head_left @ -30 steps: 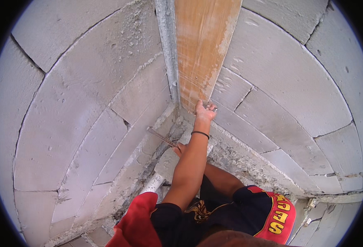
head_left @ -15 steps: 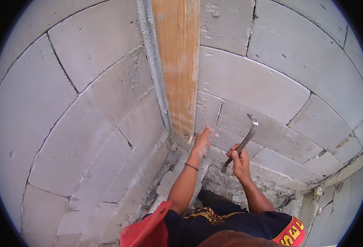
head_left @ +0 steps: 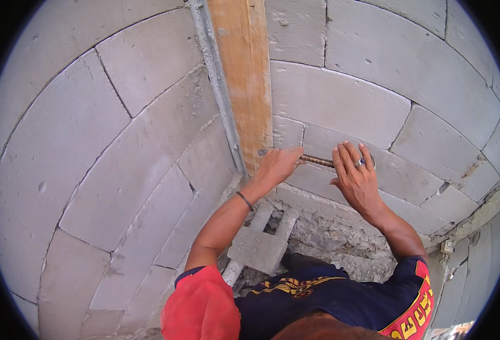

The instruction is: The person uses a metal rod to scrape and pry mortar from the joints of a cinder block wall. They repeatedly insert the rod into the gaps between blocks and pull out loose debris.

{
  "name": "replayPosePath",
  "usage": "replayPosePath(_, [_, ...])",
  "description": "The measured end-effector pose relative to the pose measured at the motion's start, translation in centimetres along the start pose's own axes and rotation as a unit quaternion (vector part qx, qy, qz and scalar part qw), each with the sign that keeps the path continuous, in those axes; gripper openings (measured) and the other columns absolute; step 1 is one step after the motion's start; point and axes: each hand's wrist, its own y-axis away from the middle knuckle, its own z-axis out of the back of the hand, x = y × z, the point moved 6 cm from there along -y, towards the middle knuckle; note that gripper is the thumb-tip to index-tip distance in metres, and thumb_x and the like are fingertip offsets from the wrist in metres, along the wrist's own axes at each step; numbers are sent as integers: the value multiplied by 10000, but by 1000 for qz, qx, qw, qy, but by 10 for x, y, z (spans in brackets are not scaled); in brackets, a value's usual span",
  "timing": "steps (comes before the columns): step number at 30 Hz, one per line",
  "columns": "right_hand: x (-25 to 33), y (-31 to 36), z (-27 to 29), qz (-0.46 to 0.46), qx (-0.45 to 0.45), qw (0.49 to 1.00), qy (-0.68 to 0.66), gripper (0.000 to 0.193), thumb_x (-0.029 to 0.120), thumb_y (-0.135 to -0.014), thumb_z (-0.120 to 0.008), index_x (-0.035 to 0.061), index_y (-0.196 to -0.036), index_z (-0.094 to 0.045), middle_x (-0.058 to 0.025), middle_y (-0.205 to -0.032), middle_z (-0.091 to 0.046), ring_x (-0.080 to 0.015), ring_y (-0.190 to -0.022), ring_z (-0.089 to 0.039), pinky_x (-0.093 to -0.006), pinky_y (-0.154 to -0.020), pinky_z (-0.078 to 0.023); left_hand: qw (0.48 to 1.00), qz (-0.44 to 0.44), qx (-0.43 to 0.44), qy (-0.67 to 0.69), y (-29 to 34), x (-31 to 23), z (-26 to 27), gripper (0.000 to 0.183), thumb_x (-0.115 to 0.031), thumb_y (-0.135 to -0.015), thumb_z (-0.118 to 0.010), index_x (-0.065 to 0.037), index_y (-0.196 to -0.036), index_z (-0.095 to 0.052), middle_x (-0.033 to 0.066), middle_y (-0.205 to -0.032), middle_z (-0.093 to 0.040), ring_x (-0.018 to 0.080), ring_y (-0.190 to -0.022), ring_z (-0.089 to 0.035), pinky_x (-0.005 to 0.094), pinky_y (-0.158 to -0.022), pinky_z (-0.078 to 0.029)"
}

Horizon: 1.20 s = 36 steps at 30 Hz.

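A short pry bar (head_left: 318, 161), ribbed like rebar, lies nearly level in front of the corner. My left hand (head_left: 280, 164) is closed round it close to its flat end. That end meets the lower part of an upright orange-brown wooden board (head_left: 241, 73), near the board's right edge. At the bar's other end, my right hand (head_left: 355, 178) has its fingers stretched out and its palm against or just beside the hooked end, which it mostly hides. A grey ridged strip (head_left: 217, 85) runs down the board's left side.
Grey block walls rise on the left (head_left: 108, 175) and on the right (head_left: 340, 96). Below my arms, a concrete slab piece (head_left: 257, 248) lies over a pale pipe (head_left: 233, 273). Rough rubble (head_left: 335, 235) covers the ground. A concrete ledge (head_left: 477, 221) runs along the right.
The bar has swung from upright in my right hand to nearly level against the board. My left hand has closed on it, and my right hand has opened and moved to its hooked end.
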Motion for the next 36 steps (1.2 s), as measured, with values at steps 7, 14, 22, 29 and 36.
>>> replayPosePath(7, [-63,45,-21,-280,182,940,-75,308,350,-868,-653,65,-851,-539,-143,-559,-583,-370,-547,-611,-459,-471,-452,959,-139,-220,-113,-52,-16,58,271,-266,-838,-661,-101,-1038,-586,72,-1058,-665,265,-611,-651,388,-498,-496])
replayPosePath(14, [-81,-18,-10,-272,33,960,-56,224,252,-910,-600,42,-850,-548,-175,-603,-601,-369,-493,-595,-442,-438,-454,898,-173,27,-404,-82,124,19,354,-135,-881,-541,-87,-1228,-586,68,-1346,-541,224,-564,-647,336,-484,-510])
replayPosePath(22, [1,-128,-9,-171,58,968,173,87,83,-758,-584,3,-790,-596,-114,-611,-631,-196,-501,-649,-314,-418,-505,854,-166,16,-492,-73,141,-5,410,-102,-871,-497,21,-1259,-549,153,-1432,-440,210,-505,-630,349,-454,-506])
replayPosePath(29, [-57,-102,-28,-203,42,977,48,143,166,-833,-601,27,-799,-603,-127,-578,-621,-297,-492,-628,-373,-430,-489,861,-180,-4,-476,-88,130,-10,238,-125,-871,-514,-8,-1027,-651,151,-1229,-548,200,-584,-654,333,-472,-506])
replayPosePath(36, [-122,-67,-57,-170,4,985,-19,188,298,-884,-633,114,-925,-643,-92,-595,-619,-296,-498,-607,-416,-446,-452,872,-123,97,-464,-116,113,-21,161,-138,-834,-577,-84,-802,-726,95,-914,-660,212,-756,-682,351,-575,-535])
